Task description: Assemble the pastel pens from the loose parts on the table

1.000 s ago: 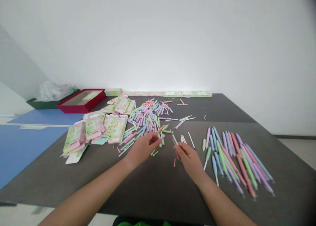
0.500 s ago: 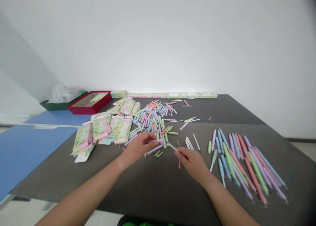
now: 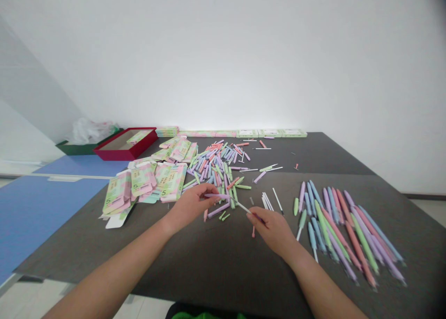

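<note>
Dark tabletop (image 3: 216,268); left hand (image 3: 190,206) holds lilac pen barrel (image 3: 216,195); right hand (image 3: 272,231), white refill (image 3: 244,209).

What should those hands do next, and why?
Probably slide the white refill from the right hand into the lilac pen barrel in the left hand. The hands hold the two parts end to end, and the whole pens lie nearby.

lilac pen barrel (image 3: 216,196) & white pen refill (image 3: 244,209), held midair, tips just apart
</note>
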`<state>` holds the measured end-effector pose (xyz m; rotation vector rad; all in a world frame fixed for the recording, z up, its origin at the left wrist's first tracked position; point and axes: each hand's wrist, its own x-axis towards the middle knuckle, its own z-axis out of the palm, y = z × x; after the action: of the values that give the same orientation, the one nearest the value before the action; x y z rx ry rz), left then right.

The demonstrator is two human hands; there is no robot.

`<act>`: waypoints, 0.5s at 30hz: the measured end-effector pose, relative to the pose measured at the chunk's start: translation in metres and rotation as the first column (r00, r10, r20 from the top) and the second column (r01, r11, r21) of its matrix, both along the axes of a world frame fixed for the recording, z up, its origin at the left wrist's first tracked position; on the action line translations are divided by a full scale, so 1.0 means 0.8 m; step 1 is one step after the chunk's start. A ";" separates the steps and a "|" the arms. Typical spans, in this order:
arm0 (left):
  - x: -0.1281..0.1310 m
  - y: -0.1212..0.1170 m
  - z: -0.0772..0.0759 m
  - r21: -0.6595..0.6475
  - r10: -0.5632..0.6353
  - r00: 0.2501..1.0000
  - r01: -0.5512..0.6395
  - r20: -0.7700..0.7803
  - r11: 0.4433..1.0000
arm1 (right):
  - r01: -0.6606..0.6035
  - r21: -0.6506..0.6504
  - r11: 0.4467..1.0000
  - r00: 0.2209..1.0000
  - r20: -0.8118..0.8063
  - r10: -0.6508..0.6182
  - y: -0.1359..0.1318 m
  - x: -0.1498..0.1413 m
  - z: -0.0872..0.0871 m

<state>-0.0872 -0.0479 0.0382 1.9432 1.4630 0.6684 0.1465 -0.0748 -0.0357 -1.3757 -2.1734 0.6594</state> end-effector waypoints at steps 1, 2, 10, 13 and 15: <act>0.000 0.001 -0.001 0.007 -0.009 1.000 0.009 -0.006 1.000 | -0.003 0.000 1.000 1.000 0.007 0.003 0.000 0.000 0.001; -0.001 0.001 -0.002 0.014 -0.020 1.000 0.020 -0.015 1.000 | -0.006 0.003 1.000 1.000 0.018 0.006 0.000 0.000 0.002; 0.019 -0.004 -0.012 0.000 -0.165 0.983 0.165 -0.077 0.986 | -0.059 0.081 0.995 0.993 0.107 0.050 -0.001 -0.007 0.003; 0.031 -0.006 -0.025 0.001 -0.179 0.982 0.179 -0.060 0.984 | -0.068 0.135 0.989 0.993 0.108 0.054 -0.005 -0.011 -0.005; 0.036 -0.006 -0.030 -0.020 -0.146 0.989 0.145 -0.038 0.989 | -0.071 0.162 0.984 0.991 0.122 0.052 -0.007 -0.013 -0.009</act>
<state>-0.0585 -0.0529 0.0139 2.0371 1.3301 0.5533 0.1364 -0.0801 -0.0432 -1.2935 -2.3134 0.4168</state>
